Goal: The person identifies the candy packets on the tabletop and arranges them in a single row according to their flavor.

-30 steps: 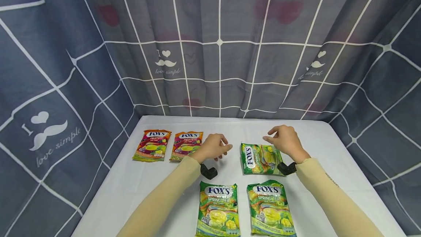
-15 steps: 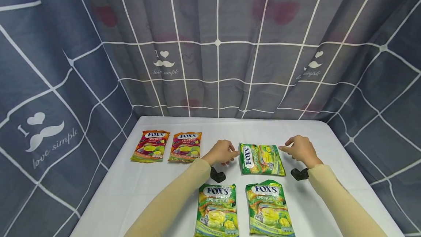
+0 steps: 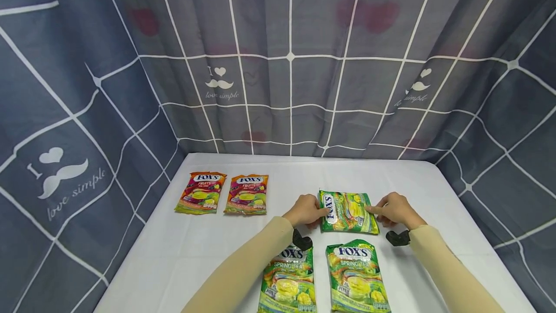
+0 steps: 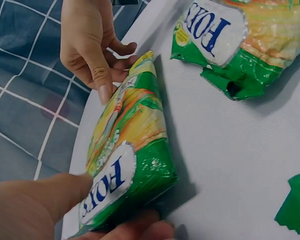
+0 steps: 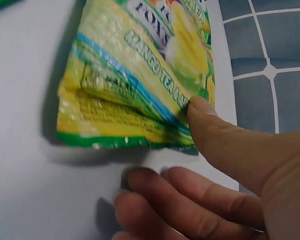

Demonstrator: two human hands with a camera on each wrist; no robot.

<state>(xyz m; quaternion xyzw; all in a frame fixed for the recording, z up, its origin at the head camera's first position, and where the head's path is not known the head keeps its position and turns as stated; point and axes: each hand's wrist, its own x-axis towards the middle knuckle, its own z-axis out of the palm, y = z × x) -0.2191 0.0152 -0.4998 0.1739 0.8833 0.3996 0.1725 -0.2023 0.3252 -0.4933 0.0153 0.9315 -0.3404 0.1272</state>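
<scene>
A green Fox's Spring Tea candy bag (image 3: 349, 211) lies sideways between the two hands, its logo end toward the left hand. My left hand (image 3: 306, 210) pinches that end, with the thumb on the printed front and the fingers (image 4: 140, 227) tucked below the edge. At the opposite end, the thumb of my right hand (image 3: 394, 210) touches the bag's front near a corner. Its other fingers (image 5: 190, 200) are loosely bent just off the bag's bottom edge, with white table showing between in the right wrist view.
Two more green Spring Tea bags, a left one (image 3: 287, 279) and a right one (image 3: 358, 277), lie upright in front. Two orange-red Fox's Fruits bags, one (image 3: 201, 192) beside the other (image 3: 246, 194), lie at the back left. Dark gridded curtains (image 3: 265, 76) surround the white table (image 3: 195, 250).
Both hands have come down to the sideways bag: the left moved right onto its logo end, the right moved out past the far end, then in until its thumb touched it.
</scene>
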